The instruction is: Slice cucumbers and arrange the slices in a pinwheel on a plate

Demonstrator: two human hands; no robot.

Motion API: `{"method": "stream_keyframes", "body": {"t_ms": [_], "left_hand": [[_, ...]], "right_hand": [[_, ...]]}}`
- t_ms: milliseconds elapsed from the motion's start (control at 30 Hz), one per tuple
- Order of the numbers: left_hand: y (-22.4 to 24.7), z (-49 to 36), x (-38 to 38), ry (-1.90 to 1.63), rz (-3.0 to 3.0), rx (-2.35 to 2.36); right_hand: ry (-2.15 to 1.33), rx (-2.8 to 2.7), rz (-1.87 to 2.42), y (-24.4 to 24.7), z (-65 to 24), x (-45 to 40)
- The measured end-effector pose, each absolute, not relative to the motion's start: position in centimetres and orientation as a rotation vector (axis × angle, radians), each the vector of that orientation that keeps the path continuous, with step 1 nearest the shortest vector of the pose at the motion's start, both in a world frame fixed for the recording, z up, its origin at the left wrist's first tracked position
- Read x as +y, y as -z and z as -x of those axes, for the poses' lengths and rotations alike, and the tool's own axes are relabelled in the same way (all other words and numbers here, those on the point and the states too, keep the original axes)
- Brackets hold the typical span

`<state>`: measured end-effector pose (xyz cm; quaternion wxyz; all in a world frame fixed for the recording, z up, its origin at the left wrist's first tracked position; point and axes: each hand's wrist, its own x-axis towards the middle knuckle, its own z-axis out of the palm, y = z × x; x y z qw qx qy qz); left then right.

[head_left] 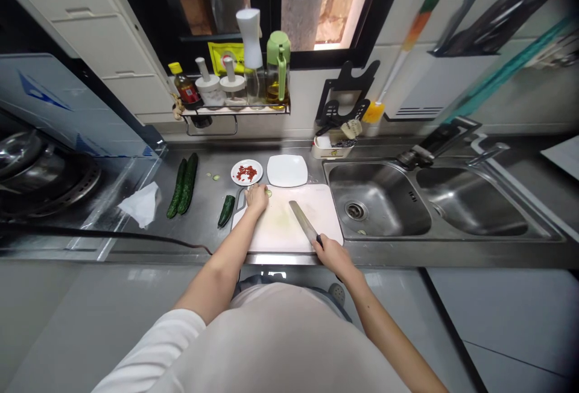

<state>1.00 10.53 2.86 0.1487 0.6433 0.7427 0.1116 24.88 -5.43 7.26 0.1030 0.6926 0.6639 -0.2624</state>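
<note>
A kitchen knife with a black handle is gripped in my right hand. Its blade points up and left, over the middle of a white cutting board. At the board's upper left corner is my left hand, fingers curled; what they hold, if anything, is hidden. A thin cucumber slice shows just right of these fingers. Left of the board lies a cut piece of cucumber. Beyond the board stand a small plate of chopped red pieces and a white square plate.
Two whole cucumbers and a crumpled white tissue lie farther left. A steel sink adjoins the board on the right. A wall rack holds sauce and oil bottles. Small cucumber bits are on the counter.
</note>
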Motion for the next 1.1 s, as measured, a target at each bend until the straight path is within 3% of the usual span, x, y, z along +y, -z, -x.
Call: {"method": "stream_keyframes", "body": {"t_ms": [500, 1100], "left_hand": [[-2.5, -2.6, 5.9, -0.543, -1.413, 1.849], [-1.9, -4.0, 3.5, -0.446, -1.632, 2.003]], "right_hand": [[0.783, 1.971, -2.065, -6.6, -25.0, -5.3], [0.781, 1.983, -2.071, -6.4, -25.0, -5.4]]}}
